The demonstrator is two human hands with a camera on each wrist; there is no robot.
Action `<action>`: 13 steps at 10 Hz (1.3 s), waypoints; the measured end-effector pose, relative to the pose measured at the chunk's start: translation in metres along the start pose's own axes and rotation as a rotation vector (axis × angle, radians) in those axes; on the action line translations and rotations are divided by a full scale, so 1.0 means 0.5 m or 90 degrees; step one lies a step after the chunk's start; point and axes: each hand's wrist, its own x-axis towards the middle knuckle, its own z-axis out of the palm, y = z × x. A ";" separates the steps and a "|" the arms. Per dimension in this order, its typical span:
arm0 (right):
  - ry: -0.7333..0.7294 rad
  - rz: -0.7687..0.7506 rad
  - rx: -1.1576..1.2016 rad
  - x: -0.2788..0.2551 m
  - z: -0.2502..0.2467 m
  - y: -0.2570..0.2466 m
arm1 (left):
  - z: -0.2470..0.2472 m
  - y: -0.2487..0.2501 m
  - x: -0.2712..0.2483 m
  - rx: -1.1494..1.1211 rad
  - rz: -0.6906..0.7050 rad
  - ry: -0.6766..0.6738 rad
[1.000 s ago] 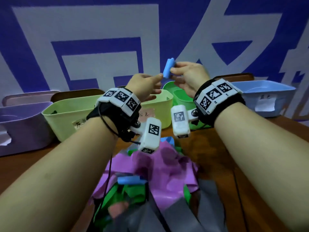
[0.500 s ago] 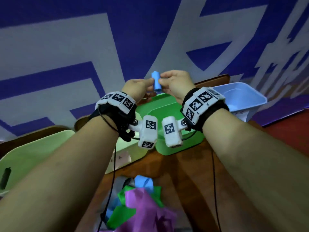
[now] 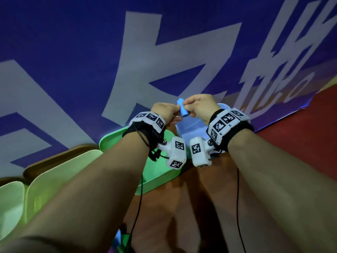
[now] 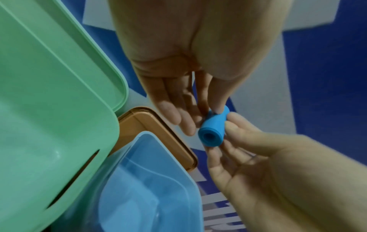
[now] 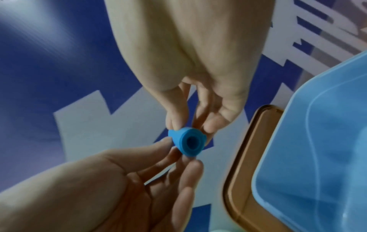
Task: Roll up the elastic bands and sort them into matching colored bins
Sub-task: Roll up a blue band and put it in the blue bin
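While both my hands point(image 3: 184, 110) pinch rolled blue band point(image 3: 182, 107) above blue bin point(image 3: 189, 128), sorting step underway; next, I release into it.

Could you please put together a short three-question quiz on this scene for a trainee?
1. True or false: only the left hand touches the blue rolled band.
2. Which bin lies just below the band in the head view? A) the blue bin B) the green bin C) the brown bin
3. Fill in: seen end-on from the right wrist, the roll has a ____ through its middle.

Key
1. False: the right hand pinches it too.
2. A
3. hole
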 end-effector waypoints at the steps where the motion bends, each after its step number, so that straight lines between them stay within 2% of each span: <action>1: -0.038 0.035 -0.033 0.042 -0.012 0.041 | 0.031 -0.024 0.040 0.042 -0.032 0.012; 3: -0.092 0.098 -0.048 0.124 -0.007 0.090 | 0.041 -0.050 0.109 0.109 -0.066 0.056; 4: -0.168 0.159 -0.157 0.157 -0.008 0.109 | 0.025 -0.081 0.166 0.182 -0.052 0.083; 5: -0.170 0.242 -0.189 0.200 0.007 0.148 | 0.020 -0.089 0.185 0.222 -0.041 0.116; 6: -0.226 0.294 -0.280 0.216 0.030 0.167 | 0.025 -0.100 0.199 0.191 -0.032 0.131; 8: -0.307 0.326 -0.401 0.248 0.036 0.192 | 0.021 -0.113 0.221 0.213 0.013 0.142; 10: -0.402 0.343 -0.490 0.266 0.047 0.185 | 0.004 -0.123 0.229 0.265 0.009 0.130; 13: -0.417 0.371 -0.502 0.280 0.066 0.199 | 0.007 -0.131 0.244 0.244 0.012 0.102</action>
